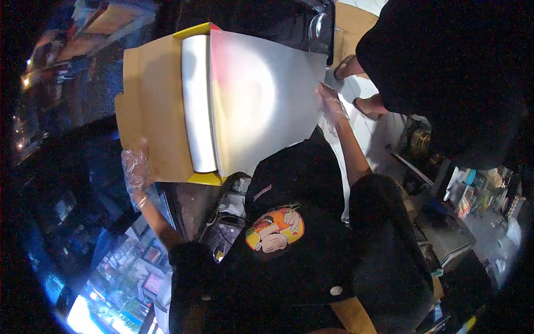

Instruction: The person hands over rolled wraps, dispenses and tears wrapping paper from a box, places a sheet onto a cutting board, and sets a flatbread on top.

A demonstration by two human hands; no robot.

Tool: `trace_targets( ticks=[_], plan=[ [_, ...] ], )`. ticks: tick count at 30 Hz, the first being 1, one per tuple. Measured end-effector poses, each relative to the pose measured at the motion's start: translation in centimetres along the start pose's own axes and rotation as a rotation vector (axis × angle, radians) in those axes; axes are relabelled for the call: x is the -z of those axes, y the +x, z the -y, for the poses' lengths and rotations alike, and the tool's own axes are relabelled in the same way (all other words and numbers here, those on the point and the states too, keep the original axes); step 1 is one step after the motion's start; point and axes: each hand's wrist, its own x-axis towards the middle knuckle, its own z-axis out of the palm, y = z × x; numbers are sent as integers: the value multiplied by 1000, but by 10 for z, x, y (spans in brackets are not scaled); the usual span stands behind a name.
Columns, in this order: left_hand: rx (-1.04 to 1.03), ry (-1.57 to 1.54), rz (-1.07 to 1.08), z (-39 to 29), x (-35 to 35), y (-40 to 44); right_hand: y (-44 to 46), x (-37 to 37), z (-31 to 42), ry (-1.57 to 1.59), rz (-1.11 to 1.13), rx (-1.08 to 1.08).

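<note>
A long box with a brown cardboard lid (158, 106) and yellow ends lies open in front of me. Inside it is a white roll (198, 103), from which a translucent whitish sheet (267, 94) stretches out to the right. My left hand (137, 170), in a clear plastic glove, grips the lower left corner of the cardboard lid. At the right edge of the sheet, my right hand (332, 107), also in a clear glove, pinches it between closed fingers. A bright glare lies on the middle of the sheet.
Another person in dark clothing (445, 78) stands close on the right, with bare feet or sandals on the pale floor (364, 125). Cluttered items (489, 192) are at the far right. A black appliance or bag is behind the box. Bright shelves show at lower left.
</note>
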Motion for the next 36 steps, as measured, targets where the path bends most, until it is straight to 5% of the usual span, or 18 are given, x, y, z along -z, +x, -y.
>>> trace_targets(
  ticks=[2,7,12,20,24,26,27,29,32,36],
  plan=[
    [-90,169,36,17,7,-1,14,-8,-21,-46,-1,18],
    [142,-110,-1,-40,10,6,9,-23,-22,-72,14,216],
    [302,-209,-20,-48,6,9,11,-25,-19,65,-11,131],
    [322,-473,3,-33,-2,7,39,-2,-43,94,-50,23],
    [165,-271,-45,-21,-4,1,47,-20,-64,-96,14,38],
    [280,-422,-39,-40,-1,6,43,-32,-66,-33,-87,-21],
    [368,-381,11,-41,2,6,48,-34,-80,212,37,29],
    [536,-304,96,-42,7,10,60,-26,-90,110,-54,-30],
    [468,-442,-13,-95,17,10,36,-22,-66,15,-106,4],
    [312,-218,-44,-39,0,6,23,-18,-56,-1,40,76]
  ],
)
